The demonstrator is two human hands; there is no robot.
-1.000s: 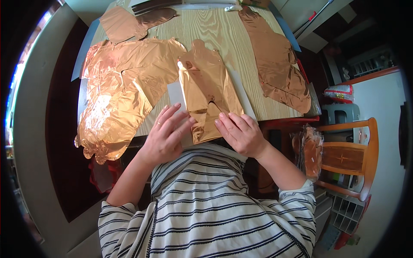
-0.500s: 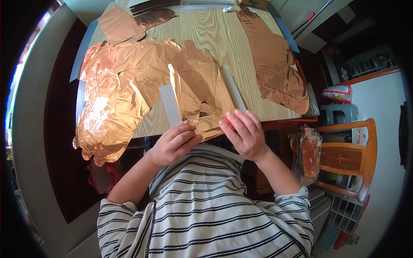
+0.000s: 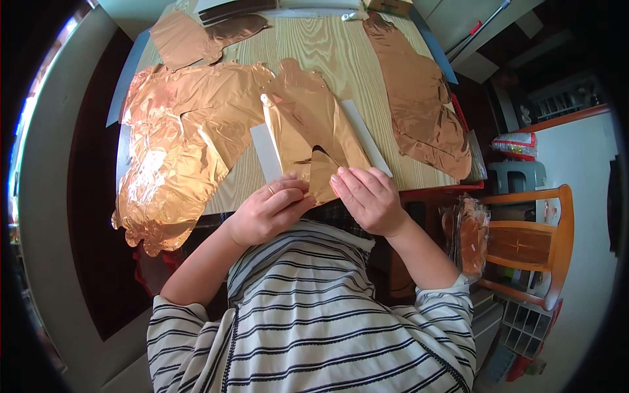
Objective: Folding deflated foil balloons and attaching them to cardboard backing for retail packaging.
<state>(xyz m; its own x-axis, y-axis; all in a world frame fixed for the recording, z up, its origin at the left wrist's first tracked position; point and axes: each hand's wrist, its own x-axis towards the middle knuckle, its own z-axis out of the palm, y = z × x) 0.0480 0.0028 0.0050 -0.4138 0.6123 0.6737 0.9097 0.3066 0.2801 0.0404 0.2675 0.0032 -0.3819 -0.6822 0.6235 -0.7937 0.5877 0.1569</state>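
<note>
A flat copper-coloured foil balloon (image 3: 304,121) lies lengthwise in front of me, its near end at the table's front edge. My left hand (image 3: 267,208) is closed on the left corner of that end, fingertips bent over the foil. With thumb and fingers together, my right hand (image 3: 369,202) pinches the right corner. Between the hands the foil is creased, and a dark fold shows just above them. A pale flat card (image 3: 265,152) sticks out from under the balloon on both sides.
A larger shiny foil balloon (image 3: 173,150) covers the table's left side and hangs over the front edge. Another foil balloon (image 3: 419,92) lies on the right, and a smaller foil piece (image 3: 183,39) far left. A wooden chair (image 3: 524,245) with bagged foil (image 3: 470,236) stands at right.
The balloon's near end and the card have shifted slightly right. Both hands have moved a little away from me, and the right fingers have come down onto the foil's corner.
</note>
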